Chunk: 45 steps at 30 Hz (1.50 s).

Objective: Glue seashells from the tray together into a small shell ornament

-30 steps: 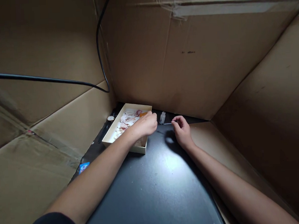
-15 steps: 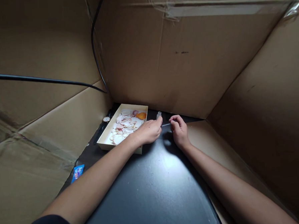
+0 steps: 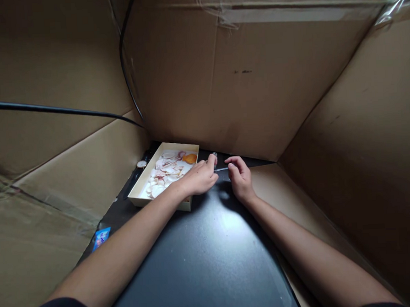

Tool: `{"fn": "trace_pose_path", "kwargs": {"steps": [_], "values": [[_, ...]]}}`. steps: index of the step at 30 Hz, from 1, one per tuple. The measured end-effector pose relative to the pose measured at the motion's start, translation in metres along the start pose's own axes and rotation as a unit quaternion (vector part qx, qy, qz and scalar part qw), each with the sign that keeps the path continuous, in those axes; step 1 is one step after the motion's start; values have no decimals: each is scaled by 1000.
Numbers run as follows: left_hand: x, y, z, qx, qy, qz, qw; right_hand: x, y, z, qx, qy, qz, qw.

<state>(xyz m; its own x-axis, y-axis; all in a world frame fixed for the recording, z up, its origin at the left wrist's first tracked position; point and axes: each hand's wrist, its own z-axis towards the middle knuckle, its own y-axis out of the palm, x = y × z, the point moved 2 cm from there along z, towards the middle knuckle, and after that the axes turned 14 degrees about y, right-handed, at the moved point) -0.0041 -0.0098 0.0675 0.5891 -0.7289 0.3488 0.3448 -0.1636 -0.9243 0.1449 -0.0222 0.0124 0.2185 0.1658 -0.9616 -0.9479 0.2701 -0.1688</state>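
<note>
My left hand [image 3: 197,177] lies on the black table [image 3: 210,254], just right of a cream box [image 3: 138,200] that holds several pale shells [image 3: 164,171] and one orange shell [image 3: 190,159]. Its fingers close around a small clear bottle [image 3: 214,155], of which only the top shows. My right hand [image 3: 240,179] is close beside it and pinches a thin metal tool [image 3: 221,169] that points left toward the bottle.
Cardboard walls [image 3: 256,86] close in the table at the back and on both sides. A black cable [image 3: 51,109] runs across the left wall. A wristwatch [image 3: 141,164] lies left of the box, and a blue packet [image 3: 101,237] sits at the table's left edge.
My left hand left the shell box and moved right onto the small bottle, closing on it. My right hand kept the thin tool and stayed close by.
</note>
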Motion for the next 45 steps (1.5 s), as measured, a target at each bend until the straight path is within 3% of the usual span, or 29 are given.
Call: {"fn": "trace_pose_path", "kwargs": {"steps": [4, 10, 16, 19, 23, 27, 33, 40, 45], "values": [[-4, 2, 0, 0, 15, -9, 1000, -2, -1, 1, 32, -20, 14, 999], [-5, 2, -1, 12, 34, -59, 998, -3, 0, 2, 25, -23, 12, 999], [-12, -16, 2, 42, 40, -39, 998, -2, -2, 3, 58, -10, 11, 998], [-24, -25, 0, 33, -21, 15, 999, -1, -2, 3, 47, -5, 13, 999], [-36, -22, -5, -67, -158, 89, 981, -2, -1, 3, 36, 9, 22, 999], [-30, -16, -2, -150, -209, 106, 960, -2, 0, 4, 30, 14, 24, 999], [-26, -22, 5, -129, -225, 148, 954, -1, 0, 4, 25, 6, 33, 999], [-55, -44, -3, -134, -261, 183, 938, 0, 2, 5, 19, 7, 38, 999], [-67, -47, -12, -140, -293, 174, 930, 1, 2, 6, 19, 11, 35, 999]]}}
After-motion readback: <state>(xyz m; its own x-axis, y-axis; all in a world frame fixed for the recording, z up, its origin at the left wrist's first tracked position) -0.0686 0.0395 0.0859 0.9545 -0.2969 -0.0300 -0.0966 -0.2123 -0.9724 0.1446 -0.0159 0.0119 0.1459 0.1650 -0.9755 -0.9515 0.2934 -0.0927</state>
